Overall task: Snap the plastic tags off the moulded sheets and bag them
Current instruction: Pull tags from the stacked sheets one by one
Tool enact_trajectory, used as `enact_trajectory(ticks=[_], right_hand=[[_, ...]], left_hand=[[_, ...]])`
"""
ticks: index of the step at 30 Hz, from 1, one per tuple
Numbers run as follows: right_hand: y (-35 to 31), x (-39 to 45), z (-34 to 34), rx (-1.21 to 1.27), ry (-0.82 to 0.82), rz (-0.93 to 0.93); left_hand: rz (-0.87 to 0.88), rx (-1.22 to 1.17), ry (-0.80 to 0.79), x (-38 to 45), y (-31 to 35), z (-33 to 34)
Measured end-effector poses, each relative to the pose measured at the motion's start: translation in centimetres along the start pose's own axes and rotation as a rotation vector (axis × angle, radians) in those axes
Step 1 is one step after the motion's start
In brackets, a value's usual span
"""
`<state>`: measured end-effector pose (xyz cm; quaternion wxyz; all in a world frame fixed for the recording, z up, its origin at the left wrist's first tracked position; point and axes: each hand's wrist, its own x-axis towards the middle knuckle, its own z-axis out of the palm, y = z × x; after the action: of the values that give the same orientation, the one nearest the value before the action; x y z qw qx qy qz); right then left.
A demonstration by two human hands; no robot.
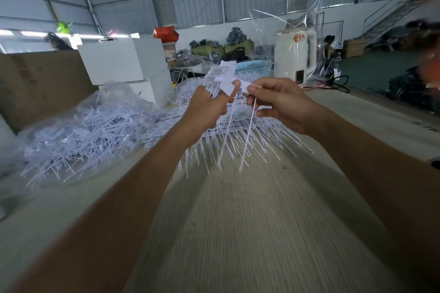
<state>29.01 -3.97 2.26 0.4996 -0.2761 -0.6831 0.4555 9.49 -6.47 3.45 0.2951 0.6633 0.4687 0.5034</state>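
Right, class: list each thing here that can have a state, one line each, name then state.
left hand: gripping a bunch of tags
right hand: pinching one tag's head
bunch of tags: held up, tails hanging
single tag: hanging above the table
clear bag: open, full of loose tags
moulded sheets: stacked flat on the table

Pale wood-grain table (250,233). At 12 o'clock: moulded sheets (250,135) fanned flat, thin tails pointing toward 6. At 9: clear bag (78,131) of loose tags. At 11: white boxes (123,64), stacked. At 1: white appliance (295,54).
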Motion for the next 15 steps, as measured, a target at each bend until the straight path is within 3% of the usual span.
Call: enact_trajectory(ticks=[4, 8, 15], right_hand=[[-0.1, 0.1, -0.2, 0.266, 0.041, 0.051], [0.7, 0.1, 0.4, 0.152, -0.116, 0.105], [1.4, 0.2, 0.1, 0.13, -0.212, 0.146]], left_hand=[[0.0, -0.038, -0.004, -0.3, 0.3, 0.1], [-0.016, -0.071, -0.022, -0.2, 0.1, 0.4], [-0.03, -0.036, -0.019, 0.1, -0.5, 0.6]])
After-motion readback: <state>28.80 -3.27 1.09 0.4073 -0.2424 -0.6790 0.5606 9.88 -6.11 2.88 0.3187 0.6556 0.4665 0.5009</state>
